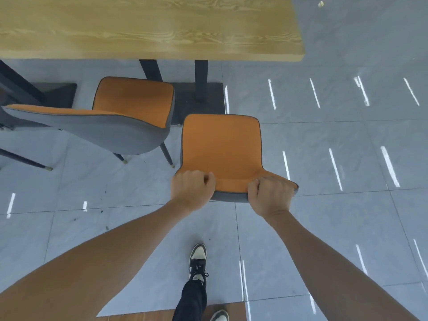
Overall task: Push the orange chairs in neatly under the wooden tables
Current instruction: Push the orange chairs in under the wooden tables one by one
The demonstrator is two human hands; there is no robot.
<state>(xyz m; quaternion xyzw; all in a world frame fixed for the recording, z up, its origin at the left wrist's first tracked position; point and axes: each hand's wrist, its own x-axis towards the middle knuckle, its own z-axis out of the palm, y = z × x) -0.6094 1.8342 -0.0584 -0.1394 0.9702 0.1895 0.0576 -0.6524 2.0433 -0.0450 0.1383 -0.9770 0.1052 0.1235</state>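
An orange chair point(221, 147) with a grey back stands on the floor in front of the wooden table point(148, 28), its seat outside the table's near edge. My left hand point(192, 189) grips the left end of its backrest top. My right hand point(269, 196) grips the right end. A second orange chair point(134, 100) stands to the left, turned at an angle, with its seat front close to the table's near edge.
The table's dark legs point(201, 79) and flat base plate point(199, 100) sit just beyond the held chair. Grey tiled floor point(335, 135) spreads to the right. My shoe point(198, 260) is on the floor behind the chair.
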